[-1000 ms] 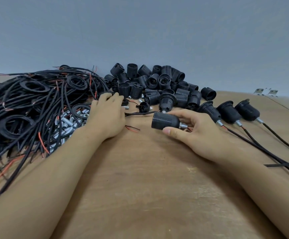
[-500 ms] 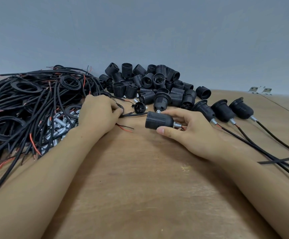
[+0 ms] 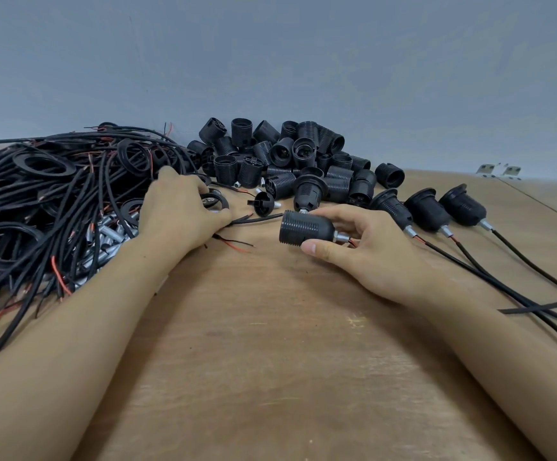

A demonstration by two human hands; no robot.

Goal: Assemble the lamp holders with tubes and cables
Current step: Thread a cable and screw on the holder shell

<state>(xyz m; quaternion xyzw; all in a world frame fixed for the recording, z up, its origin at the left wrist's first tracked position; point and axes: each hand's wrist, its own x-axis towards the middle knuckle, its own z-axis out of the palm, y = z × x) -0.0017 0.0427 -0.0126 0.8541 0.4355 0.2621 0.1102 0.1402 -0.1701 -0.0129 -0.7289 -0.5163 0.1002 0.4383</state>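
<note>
Lamp holder (image 3: 307, 227) in right hand's (image 3: 367, 251) grip — left hand (image 3: 180, 212) on ring (image 3: 215, 201).

No text, label, brand, number or sign can be read anywhere in the view: the black lamp holders (image 3: 307, 227), the cables (image 3: 54, 201) and the wooden desk (image 3: 270, 344) carry no legible marking.
</note>
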